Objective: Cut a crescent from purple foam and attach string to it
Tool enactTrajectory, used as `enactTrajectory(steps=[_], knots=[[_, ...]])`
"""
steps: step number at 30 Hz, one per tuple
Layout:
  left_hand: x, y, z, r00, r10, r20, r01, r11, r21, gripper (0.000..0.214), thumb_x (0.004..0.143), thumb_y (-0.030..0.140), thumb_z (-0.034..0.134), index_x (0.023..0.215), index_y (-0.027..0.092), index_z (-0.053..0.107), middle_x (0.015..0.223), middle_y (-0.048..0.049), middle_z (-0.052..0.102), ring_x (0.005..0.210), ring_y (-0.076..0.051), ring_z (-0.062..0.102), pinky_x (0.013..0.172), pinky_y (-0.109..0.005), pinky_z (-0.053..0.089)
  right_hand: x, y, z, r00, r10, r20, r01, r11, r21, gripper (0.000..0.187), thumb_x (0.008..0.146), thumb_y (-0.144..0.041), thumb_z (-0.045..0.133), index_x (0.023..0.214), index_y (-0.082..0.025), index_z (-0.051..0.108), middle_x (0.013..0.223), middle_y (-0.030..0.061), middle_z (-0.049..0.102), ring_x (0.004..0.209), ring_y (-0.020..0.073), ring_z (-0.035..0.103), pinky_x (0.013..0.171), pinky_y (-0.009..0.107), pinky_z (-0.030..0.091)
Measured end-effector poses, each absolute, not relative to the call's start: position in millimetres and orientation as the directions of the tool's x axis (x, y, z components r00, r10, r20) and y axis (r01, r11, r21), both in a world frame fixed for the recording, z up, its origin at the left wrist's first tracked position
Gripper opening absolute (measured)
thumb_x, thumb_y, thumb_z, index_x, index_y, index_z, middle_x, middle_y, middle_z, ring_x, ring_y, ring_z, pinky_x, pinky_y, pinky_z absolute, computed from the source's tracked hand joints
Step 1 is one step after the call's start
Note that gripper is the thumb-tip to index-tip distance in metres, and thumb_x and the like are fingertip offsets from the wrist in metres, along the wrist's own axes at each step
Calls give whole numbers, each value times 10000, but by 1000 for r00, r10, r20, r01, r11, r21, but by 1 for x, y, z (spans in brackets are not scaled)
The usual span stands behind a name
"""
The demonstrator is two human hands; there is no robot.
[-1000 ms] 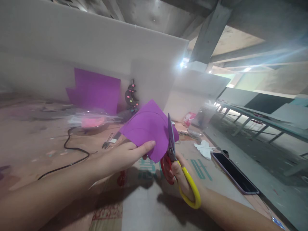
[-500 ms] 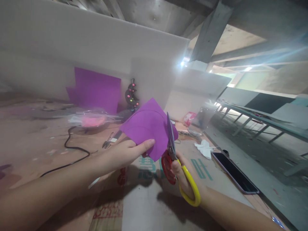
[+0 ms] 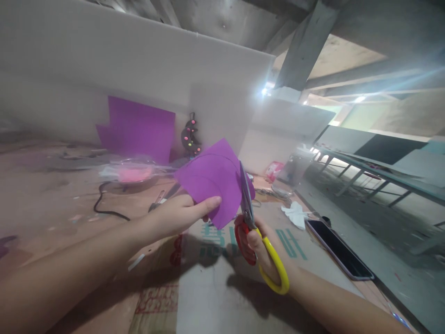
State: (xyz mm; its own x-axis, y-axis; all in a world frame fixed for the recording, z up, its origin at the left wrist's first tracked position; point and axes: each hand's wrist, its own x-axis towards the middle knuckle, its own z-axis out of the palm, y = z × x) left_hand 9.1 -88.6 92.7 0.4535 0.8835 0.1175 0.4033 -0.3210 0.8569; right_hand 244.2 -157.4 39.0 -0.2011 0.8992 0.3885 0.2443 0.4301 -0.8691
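My left hand (image 3: 181, 214) pinches a purple sheet (image 3: 212, 178) by its lower edge and holds it up above the table. A curved line runs across the sheet. My right hand (image 3: 259, 253) grips scissors (image 3: 251, 227) with one red and one yellow handle loop. Their blades point upward and lie against the sheet's right edge.
Flattened cardboard (image 3: 208, 287) covers the table. A phone (image 3: 339, 253) lies at the right near crumpled white paper (image 3: 295, 215). A black cable (image 3: 104, 204), a small tool (image 3: 160, 199), a pink item in clear wrap (image 3: 134, 172), larger purple sheets (image 3: 139, 130) and a dark tree ornament (image 3: 191, 137) sit behind.
Both hands, the sheet and the scissors have risen a little and shifted slightly left. The scissor blades have moved slightly further up along the sheet's right edge.
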Motion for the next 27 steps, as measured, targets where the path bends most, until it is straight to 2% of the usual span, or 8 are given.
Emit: enactTrajectory(steps=[3,13,15,18,22,27], knots=[[8,-88,95,468,873,140,405,-353,843,547,880,679,476,834,191,718,925,-66,754,907,-276,678,824,-368,517,247,-156,32,-232,916,326,169,368,-914,386,959,-562,517,1172,-245,571,649,-45,383,491,106,308,433,238,310],[8,-85,102,467,859,212,343,-397,851,516,894,643,493,741,184,674,797,-66,726,789,-243,666,764,-340,508,241,-159,31,-251,939,235,6,244,-970,435,930,-588,559,1152,-220,492,650,-78,364,462,71,277,404,211,252],[8,-80,101,433,867,247,291,-394,872,532,915,635,473,737,172,665,821,-73,726,825,-238,666,830,-355,506,238,-158,32,-252,939,234,-37,232,-972,446,925,-603,557,1143,-222,481,657,-76,369,461,74,283,405,215,263],[5,-65,96,387,899,208,148,-283,948,525,901,642,515,866,151,696,972,-94,744,943,-251,669,919,-384,499,232,-157,33,-269,937,224,-68,213,-975,455,946,-644,480,1125,-226,485,710,-52,413,495,82,338,447,230,322],[-4,-45,87,523,850,68,-30,-61,998,524,823,607,678,994,113,715,1072,-128,738,966,-244,682,925,-392,520,229,-156,32,-308,929,205,-119,176,-977,468,957,-664,431,1124,-231,497,795,-23,449,568,91,408,502,234,375],[-12,-37,81,597,799,77,52,-134,990,500,806,582,715,1014,128,741,1030,-113,749,938,-252,689,880,-393,543,230,-158,28,-329,928,176,-141,136,-981,467,969,-646,420,1147,-223,507,815,-15,442,585,87,406,499,228,362]])
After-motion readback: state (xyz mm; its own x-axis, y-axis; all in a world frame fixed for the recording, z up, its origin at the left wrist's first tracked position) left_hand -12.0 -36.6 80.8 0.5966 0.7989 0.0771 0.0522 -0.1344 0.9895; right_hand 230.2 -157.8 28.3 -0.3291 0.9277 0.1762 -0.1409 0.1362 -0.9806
